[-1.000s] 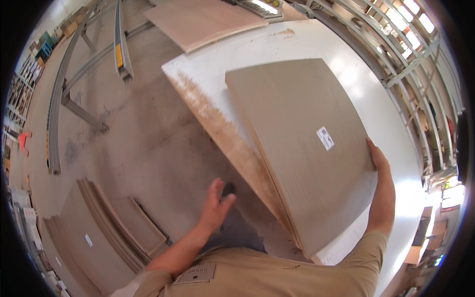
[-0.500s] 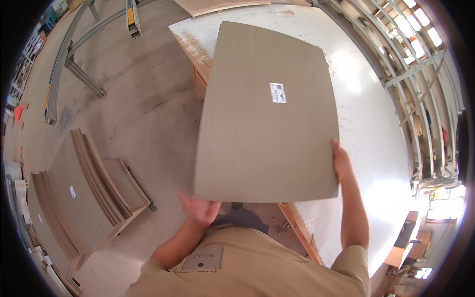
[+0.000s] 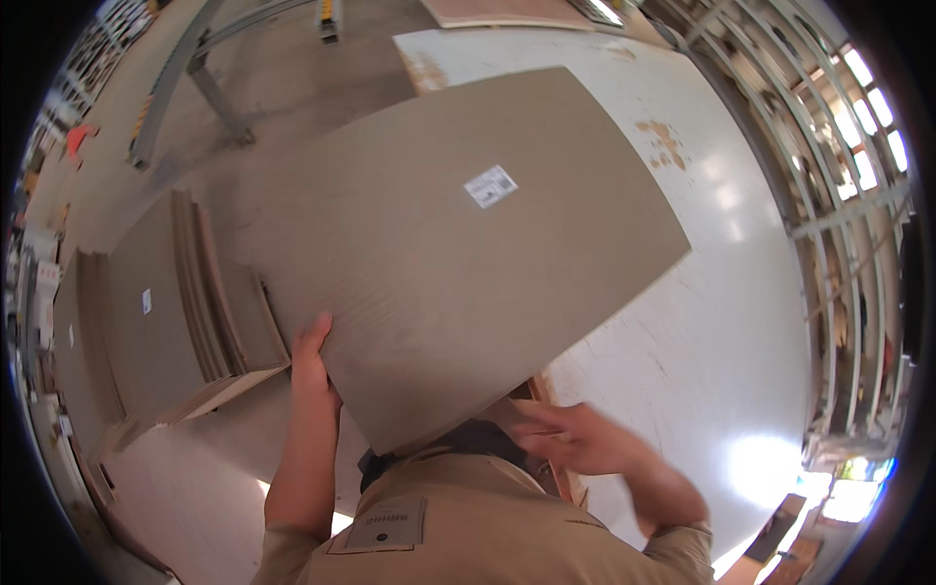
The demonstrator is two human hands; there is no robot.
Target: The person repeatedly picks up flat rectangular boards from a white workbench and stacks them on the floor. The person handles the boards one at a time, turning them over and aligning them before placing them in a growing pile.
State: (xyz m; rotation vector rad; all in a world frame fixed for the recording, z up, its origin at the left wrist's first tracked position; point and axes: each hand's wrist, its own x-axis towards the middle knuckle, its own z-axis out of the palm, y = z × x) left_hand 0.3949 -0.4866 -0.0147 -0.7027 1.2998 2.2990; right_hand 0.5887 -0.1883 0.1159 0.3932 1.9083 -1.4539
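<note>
A large grey-brown board with a white label lies slanted in front of me, its far part over the white-topped table and its near corner close to my waist. My left hand grips its left edge, thumb on the upper face and the other fingers hidden beneath. Beside the lower right edge is my right hand, smeared by motion, with its fingers loosely stretched toward the board. It appears to hold nothing.
Several similar boards stand stacked at the left. The white table top, scuffed in places, reaches far to the right. Metal racking runs along the right side. A metal frame stands at the far left, and another board lies beyond the table.
The board has turned clockwise, its near end swinging left and its far end right. My left hand has taken its left edge; my right hand has left the right edge and come nearer my waist.
</note>
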